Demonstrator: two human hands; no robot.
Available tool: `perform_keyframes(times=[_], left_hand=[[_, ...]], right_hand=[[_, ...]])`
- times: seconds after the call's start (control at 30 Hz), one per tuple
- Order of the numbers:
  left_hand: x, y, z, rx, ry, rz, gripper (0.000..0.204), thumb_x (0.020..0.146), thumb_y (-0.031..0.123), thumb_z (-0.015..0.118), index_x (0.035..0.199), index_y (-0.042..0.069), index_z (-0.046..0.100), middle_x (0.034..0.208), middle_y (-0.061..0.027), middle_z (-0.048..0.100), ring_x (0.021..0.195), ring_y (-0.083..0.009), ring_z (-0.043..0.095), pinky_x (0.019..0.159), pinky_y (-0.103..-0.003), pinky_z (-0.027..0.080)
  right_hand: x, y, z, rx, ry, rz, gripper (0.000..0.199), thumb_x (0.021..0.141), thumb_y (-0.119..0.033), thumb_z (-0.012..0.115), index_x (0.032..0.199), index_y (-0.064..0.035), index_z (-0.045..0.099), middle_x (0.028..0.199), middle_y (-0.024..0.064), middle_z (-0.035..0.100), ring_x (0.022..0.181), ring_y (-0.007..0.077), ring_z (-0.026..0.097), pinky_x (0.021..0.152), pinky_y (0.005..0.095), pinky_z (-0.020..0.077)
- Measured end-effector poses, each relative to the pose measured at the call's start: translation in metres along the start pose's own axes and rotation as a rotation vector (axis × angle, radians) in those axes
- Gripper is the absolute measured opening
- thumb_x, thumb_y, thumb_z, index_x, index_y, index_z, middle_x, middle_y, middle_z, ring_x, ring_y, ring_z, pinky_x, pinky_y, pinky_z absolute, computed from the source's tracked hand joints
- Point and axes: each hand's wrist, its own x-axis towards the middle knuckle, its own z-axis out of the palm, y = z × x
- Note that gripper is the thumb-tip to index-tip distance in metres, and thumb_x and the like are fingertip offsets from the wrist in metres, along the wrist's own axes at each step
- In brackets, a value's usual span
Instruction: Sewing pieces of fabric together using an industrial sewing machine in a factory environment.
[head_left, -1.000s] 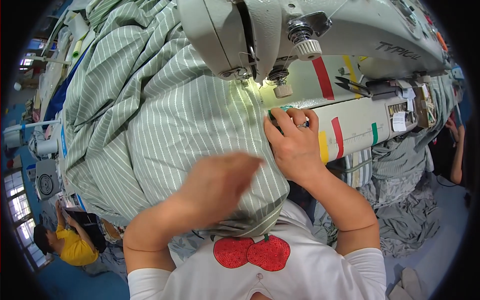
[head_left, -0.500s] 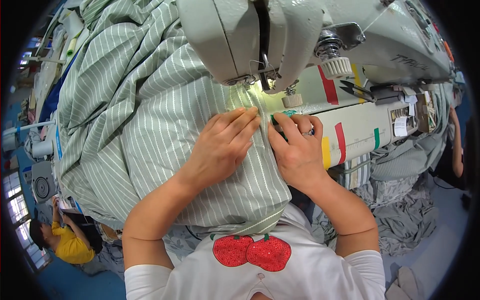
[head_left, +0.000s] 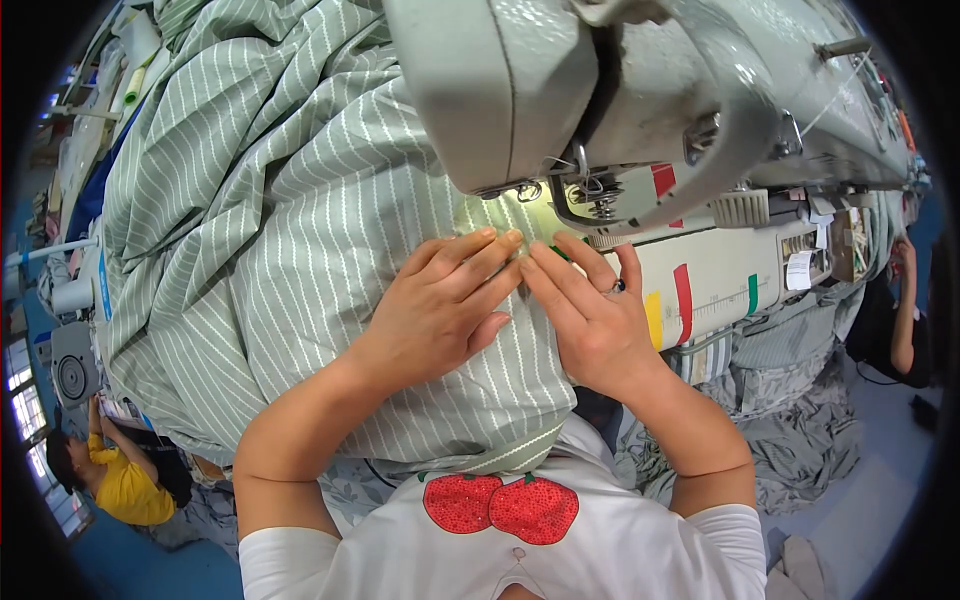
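Note:
Green-grey fabric with white stripes (head_left: 320, 310) lies in a broad sheet under the head of a sewing machine (head_left: 470, 100) and drapes to my lap. My left hand (head_left: 435, 310) rests on it with outstretched fingers, their tips just in front of the lit needle area. Beside it, my right hand (head_left: 590, 325) presses its fingertips at the fabric's right edge, index finger stretched toward the left hand's fingertips. A ring sits on one of its fingers. Neither hand grasps anything visible. The needle tip is hidden behind the machine head and its curved metal arm.
Coloured tape strips mark the machine bed (head_left: 720, 285) at right. Behind it stands a small tray (head_left: 850, 240) of odds and ends. Heaped grey cloth (head_left: 790, 440) lies lower right. A person in yellow (head_left: 135, 490) sits far left; another in dark clothing (head_left: 890, 330) is far right.
The view has shifted, so the machine head looks larger and farther right. My right hand's curled fingers have straightened and moved left, close to my left fingertips. My left hand has barely moved.

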Motion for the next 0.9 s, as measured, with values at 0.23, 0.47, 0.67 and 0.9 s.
perform_keyframes(times=[0.23,0.47,0.67,0.9], left_hand=[[-0.001,-0.006,-0.003,-0.037,-0.059,0.008,0.054,0.077,0.022,0.061,0.127,0.009,0.047,0.134,-0.0073,0.042,0.127,-0.0248,0.037,0.104,-0.045,0.028],[-0.002,-0.006,-0.005,-0.032,-0.082,0.012,0.054,0.078,0.026,0.061,0.128,0.014,0.047,0.135,-0.0065,0.041,0.13,-0.0241,0.034,0.106,-0.048,0.025],[-0.004,-0.009,-0.004,-0.036,-0.09,0.007,0.057,0.076,0.028,0.063,0.13,0.017,0.049,0.138,-0.005,0.04,0.128,-0.0247,0.036,0.102,-0.044,0.029],[-0.004,-0.011,-0.002,-0.009,-0.078,0.038,0.055,0.078,0.029,0.062,0.129,0.015,0.047,0.137,-0.0059,0.04,0.132,-0.0231,0.032,0.107,-0.047,0.023]], right_hand=[[0.002,0.005,-0.004,0.053,-0.055,-0.006,0.034,0.069,-0.002,0.061,0.103,-0.0054,0.063,0.11,0.0066,0.061,0.103,0.0241,0.056,0.091,0.0472,0.0314],[0.069,0.057,-0.002,0.278,-0.185,0.279,0.027,0.07,-0.006,0.062,0.097,-0.0067,0.063,0.101,0.0105,0.061,0.092,0.0258,0.058,0.09,0.0459,0.0369],[0.121,0.078,0.024,0.244,-0.215,0.302,0.028,0.071,-0.006,0.062,0.099,-0.0067,0.062,0.103,0.0102,0.061,0.093,0.0252,0.057,0.091,0.0447,0.0373],[0.133,0.082,0.029,0.222,-0.237,0.305,0.03,0.072,-0.007,0.062,0.101,-0.0067,0.061,0.104,0.0099,0.06,0.094,0.0244,0.057,0.091,0.0433,0.0378]])
